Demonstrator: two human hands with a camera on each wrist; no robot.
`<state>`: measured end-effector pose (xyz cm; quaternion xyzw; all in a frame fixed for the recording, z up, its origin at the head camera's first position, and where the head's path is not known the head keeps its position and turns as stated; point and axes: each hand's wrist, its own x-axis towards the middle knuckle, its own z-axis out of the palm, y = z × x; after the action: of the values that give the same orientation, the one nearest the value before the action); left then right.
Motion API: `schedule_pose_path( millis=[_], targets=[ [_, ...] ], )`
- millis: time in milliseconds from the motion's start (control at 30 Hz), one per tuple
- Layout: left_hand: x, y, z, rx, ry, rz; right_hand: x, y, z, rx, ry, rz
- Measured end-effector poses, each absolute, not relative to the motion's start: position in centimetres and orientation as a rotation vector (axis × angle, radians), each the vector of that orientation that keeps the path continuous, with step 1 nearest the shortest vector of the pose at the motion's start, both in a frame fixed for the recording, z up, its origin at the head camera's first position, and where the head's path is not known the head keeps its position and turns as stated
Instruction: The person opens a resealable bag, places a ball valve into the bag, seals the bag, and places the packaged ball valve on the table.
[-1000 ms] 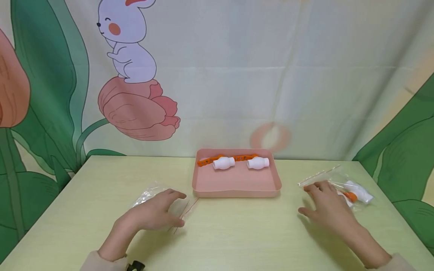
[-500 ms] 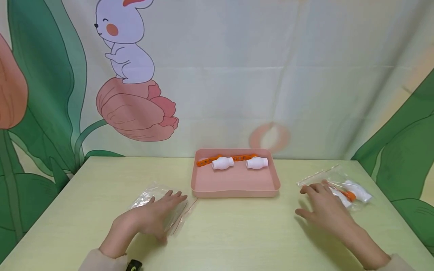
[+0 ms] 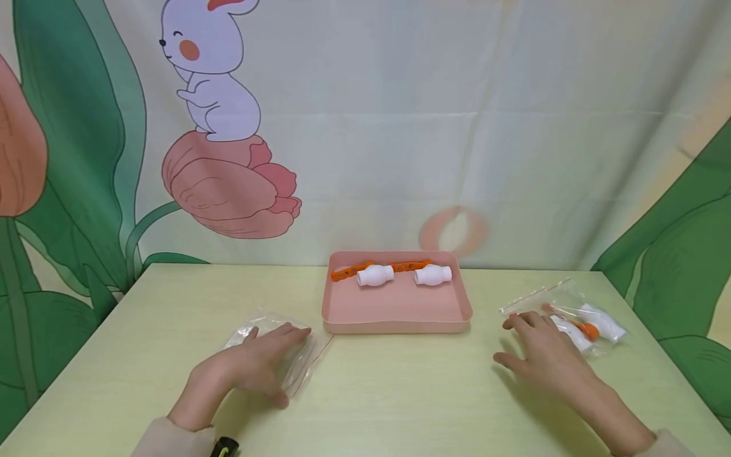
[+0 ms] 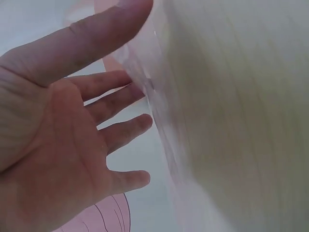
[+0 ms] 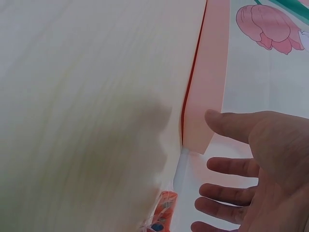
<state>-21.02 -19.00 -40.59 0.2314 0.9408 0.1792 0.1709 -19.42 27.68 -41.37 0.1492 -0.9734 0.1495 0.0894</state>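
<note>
My left hand (image 3: 251, 365) hovers over a clear plastic bag (image 3: 308, 365) lying on the table, fingers extended and thumb apart. In the left wrist view the palm faces inward and the fingertips are near the edge of the bag (image 4: 161, 121); whether they touch it I cannot tell. My right hand (image 3: 551, 358) is spread, its fingers loosely bent, beside a second clear bag (image 3: 528, 299). That bag contains white pieces (image 3: 602, 322) and an orange piece (image 3: 588, 331), partly hidden by the hand. The right wrist view shows nothing in that hand (image 5: 277, 179).
A pink tray (image 3: 396, 327) stands at the back middle of the table. Inside lie two white bulging tube-shaped pieces (image 3: 375, 275) and orange strips with holes (image 3: 411, 266). Behind the table hangs a printed curtain (image 3: 365, 158).
My left hand has turned, its thumb swinging back toward me and its fingers spreading, then drawing closer together. My right hand has shifted slightly left. The bags and tray stay in place.
</note>
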Motion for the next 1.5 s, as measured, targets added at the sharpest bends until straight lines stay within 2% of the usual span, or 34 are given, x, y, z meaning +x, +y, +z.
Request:
schedule_pose_path(
  millis=[667, 1000, 1500],
  targets=[
    [-21.2, -18.7, -40.8, 0.719, 2.798, 0.674, -19.0, 27.5, -41.7, 0.456, -2.885, 0.453],
    [-20.3, -17.8, -40.0, 0.727, 2.806, 0.664, -18.9, 26.8, -41.6, 0.493, -2.765, 0.521],
    [-18.9, -16.0, -39.1, 0.886, 2.784, 0.727, -18.5, 24.3, -41.5, 0.606, -2.744, 0.754]
  ],
)
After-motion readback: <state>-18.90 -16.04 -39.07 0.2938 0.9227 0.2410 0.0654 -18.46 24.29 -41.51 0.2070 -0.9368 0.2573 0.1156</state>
